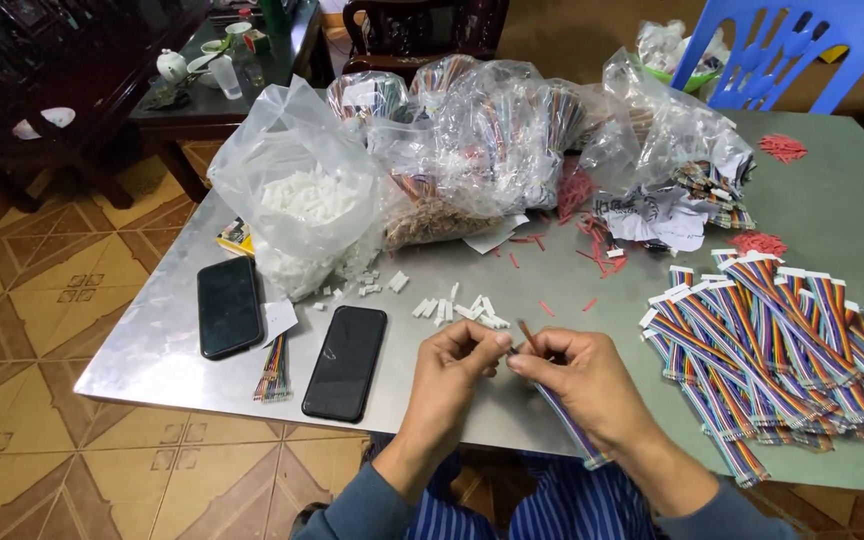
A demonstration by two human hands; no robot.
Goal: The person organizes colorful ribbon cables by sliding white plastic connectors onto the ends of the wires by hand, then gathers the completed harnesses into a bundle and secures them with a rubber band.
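At table's near edge: my left hand (pixel 455 362) pinches a small white plastic connector housing (pixel 503 343); my right hand (pixel 577 380) grips a multicoloured ribbon cable (pixel 564 420), end meeting it. I judge squaring the end before pressing best.

Rainbow ribbon cable (pixel 564 418) pinched, hanging off table edge.

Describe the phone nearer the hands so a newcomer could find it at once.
Start at the grey table and its near edge, left of the left hand. Two dark phones lie there face up. The nearer phone lies right of the small rainbow cable bundle; the other phone lies left of it.
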